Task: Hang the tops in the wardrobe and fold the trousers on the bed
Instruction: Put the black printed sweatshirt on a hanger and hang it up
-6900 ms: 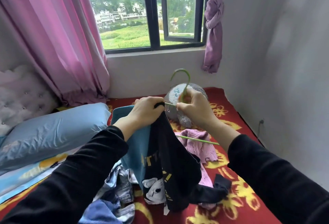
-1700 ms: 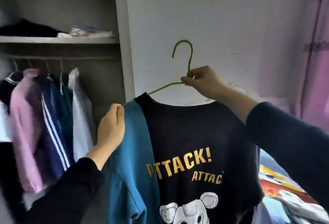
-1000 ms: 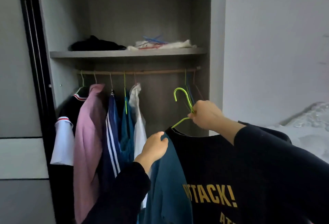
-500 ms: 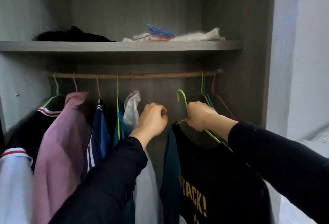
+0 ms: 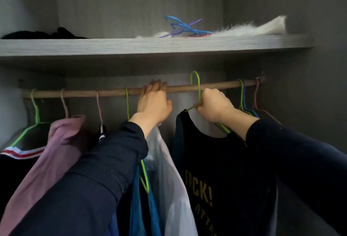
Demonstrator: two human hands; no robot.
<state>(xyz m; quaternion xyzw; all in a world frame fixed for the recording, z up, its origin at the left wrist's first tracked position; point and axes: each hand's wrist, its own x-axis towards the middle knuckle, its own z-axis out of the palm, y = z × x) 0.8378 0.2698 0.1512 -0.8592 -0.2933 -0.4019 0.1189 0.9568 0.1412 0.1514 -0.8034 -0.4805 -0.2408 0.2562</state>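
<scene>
Overhead, right fingers (image 5: 204, 106) pinch the green hanger (image 5: 199, 93) carrying the black top (image 5: 225, 160), left fingers (image 5: 154, 85) hooked over the rail (image 5: 184, 88).

Wears a long dark navy left sleeve (image 5: 97, 170) with a broad cuff set off by a line of stitching, and soft folds bunched near the wrist. Wears a matching right sleeve (image 5: 300, 160), plainer and darker in the shade, its edge ending at the wrist. Leaves the left hand (image 5: 154, 104) and the right hand (image 5: 214, 107) bare.
</scene>
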